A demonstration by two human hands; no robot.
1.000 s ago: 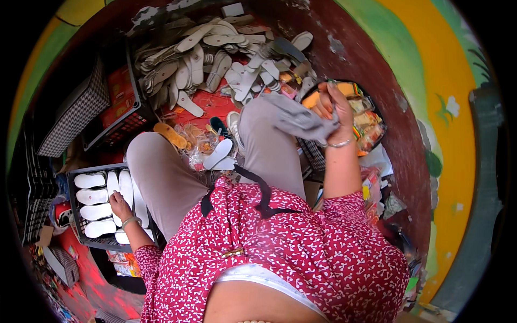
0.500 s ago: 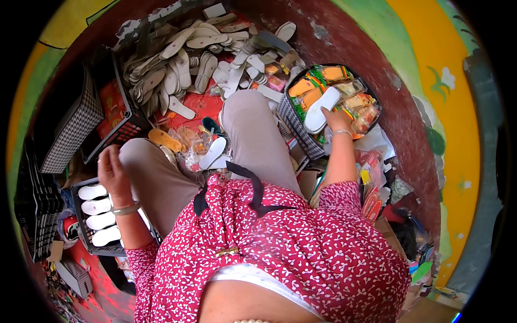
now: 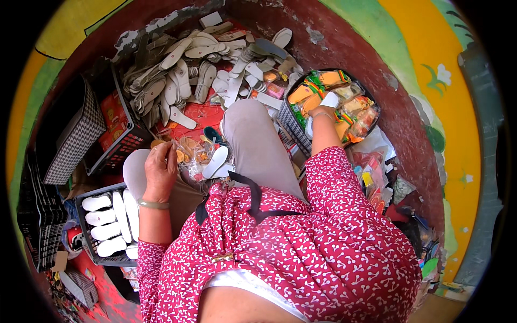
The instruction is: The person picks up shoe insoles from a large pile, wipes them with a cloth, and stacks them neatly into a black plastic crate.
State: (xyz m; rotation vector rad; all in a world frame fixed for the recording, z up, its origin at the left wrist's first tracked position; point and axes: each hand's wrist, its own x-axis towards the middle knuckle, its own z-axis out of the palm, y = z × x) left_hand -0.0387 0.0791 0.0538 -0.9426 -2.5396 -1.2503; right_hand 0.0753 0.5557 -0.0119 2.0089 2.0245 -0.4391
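Right hand: clamped on a white insole; the hand (image 3: pixel 321 111) covers the middle of the white insole (image 3: pixel 330 100), whose end juts past the fingers.
Insole's place: over the contents of a houndstooth basket (image 3: pixel 298 129), off the right knee.
Basket contents: orange and clear-wrapped packets (image 3: pixel 360 118), some with green and yellow edging.
Left hand: raised near the left knee, the fingers of this hand (image 3: pixel 160 171) bent toward the thumb; whether they pinch anything, I cannot tell.
Left crate: a black crate (image 3: pixel 102 262) beside the left leg, holding a row of white insoles (image 3: pixel 102 218).
Between the legs: two loose white insoles (image 3: pixel 216 162) among clear plastic scraps.
Far side: a heaped pile of pale insoles (image 3: pixel 183 75) against the maroon wall (image 3: pixel 398 116).
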